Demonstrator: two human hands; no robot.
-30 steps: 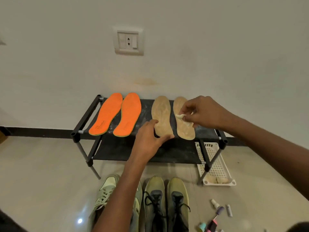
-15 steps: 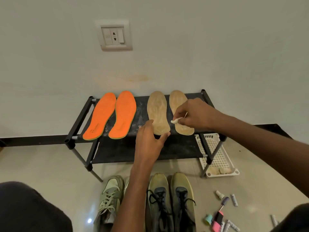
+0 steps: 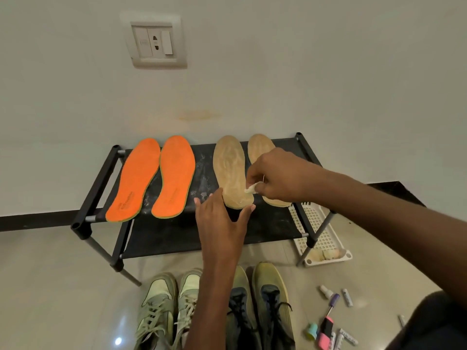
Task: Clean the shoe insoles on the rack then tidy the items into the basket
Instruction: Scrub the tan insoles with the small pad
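Two orange insoles [image 3: 151, 178] and two tan insoles lie on the top shelf of a black shoe rack [image 3: 101, 178]. My right hand [image 3: 280, 178] pinches a small white wad [image 3: 250, 189] and presses it onto the heel area of the left tan insole [image 3: 228, 168]. It covers much of the right tan insole [image 3: 259, 146]. My left hand [image 3: 222, 223] holds the heel end of the left tan insole between thumb and fingers. A white plastic basket [image 3: 318, 228] sits on the floor beside the rack's right legs.
Two pairs of sneakers [image 3: 166, 306] stand on the floor in front of the rack. Several small tubes, a pink marker [image 3: 326, 332] and a teal cap lie scattered at the lower right. A wall with a socket plate [image 3: 154, 41] rises behind the rack.
My right hand has moved with the wad from the right tan insole across to the left tan insole's heel. My left hand stays at that insole's heel end. The camera has shifted.
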